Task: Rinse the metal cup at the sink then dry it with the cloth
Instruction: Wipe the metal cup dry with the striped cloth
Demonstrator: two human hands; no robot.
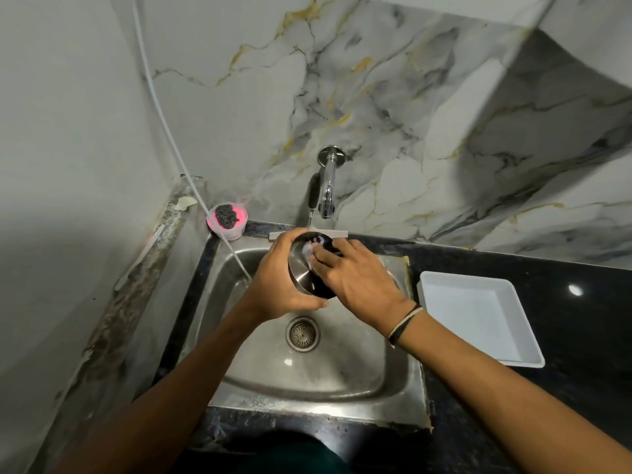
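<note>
At the centre of the frame, both hands met over the sink [403,378], just below the tap [326,189]. The left hand [278,285] wrapped the cup [302,275] from the left side — its grip curled round the wall, thumb along the lower edge. The cup lay tilted, its mouth turned up toward the tap. The right hand [355,278] came in from the right, its fingers [325,256] pressed together and reaching into the cup's mouth, where something pale and wet showed under them; whether that was water or foam could not be told. Bands [405,323] circled the right wrist. The drain [303,333] sat below the hands, in the middle of the basin. On the dark bench [564,422] at the right of the frame lay a white tray [478,319], just beside the sink. At the sink's upper-left corner stood a pink tub [226,221] holding a dark scrubber, a white hose [164,121] passing beside it.
</note>
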